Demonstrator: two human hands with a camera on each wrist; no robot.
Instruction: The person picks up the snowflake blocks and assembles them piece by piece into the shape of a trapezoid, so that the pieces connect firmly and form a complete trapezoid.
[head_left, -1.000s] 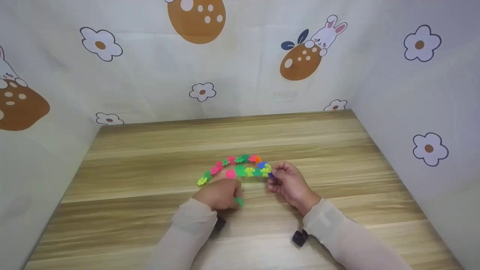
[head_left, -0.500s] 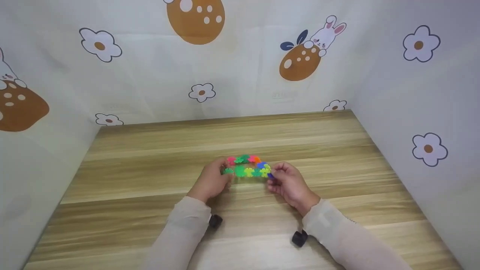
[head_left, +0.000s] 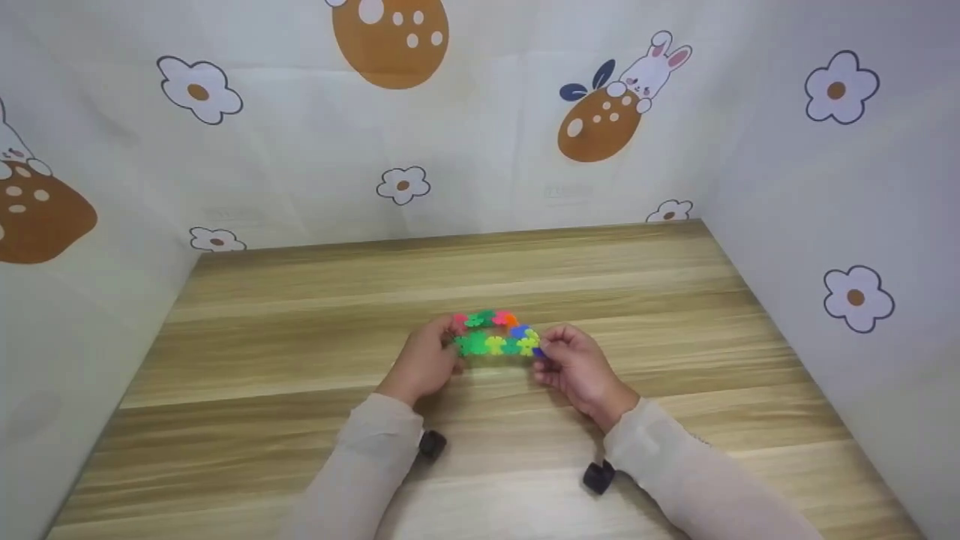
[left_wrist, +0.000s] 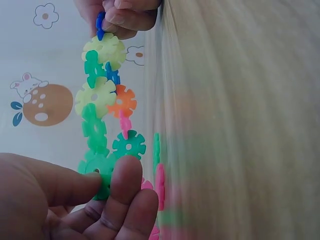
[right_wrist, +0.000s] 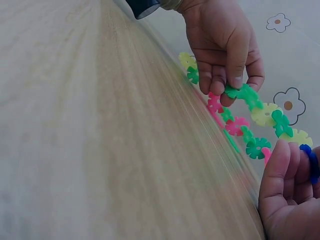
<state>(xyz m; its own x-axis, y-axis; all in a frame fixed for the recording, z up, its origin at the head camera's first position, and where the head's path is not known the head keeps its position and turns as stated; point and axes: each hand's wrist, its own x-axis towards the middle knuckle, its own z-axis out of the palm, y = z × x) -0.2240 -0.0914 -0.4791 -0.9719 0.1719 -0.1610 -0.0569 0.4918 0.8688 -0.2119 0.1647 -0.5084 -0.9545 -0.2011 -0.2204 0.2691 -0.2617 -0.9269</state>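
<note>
A chain of slotted flower-shaped plastic discs (head_left: 495,345) in green, yellow, pink, orange and blue bends back on itself between both hands. My left hand (head_left: 424,360) pinches a green flower disc (left_wrist: 97,162) at the near row's left end, thumb on one face and fingers on the other. At the right bend, a blue disc (right_wrist: 311,165) is between the thumb and fingers of my right hand (head_left: 583,369). The far row (head_left: 487,319) passes behind my left hand, which hides part of it in the head view. Its yellow end disc (right_wrist: 188,61) shows beyond that hand in the right wrist view.
The wood-grain table (head_left: 300,300) lies beneath both hands. Pale cloth (head_left: 480,127) printed with flowers and rabbits stands along its back and sides. Small black devices (head_left: 598,477) stick out from both wrists near the tabletop.
My left hand has come up and forward from near the table's middle, bringing a green disc to the near row's left end. The gap there has closed. My right hand has hardly moved.
</note>
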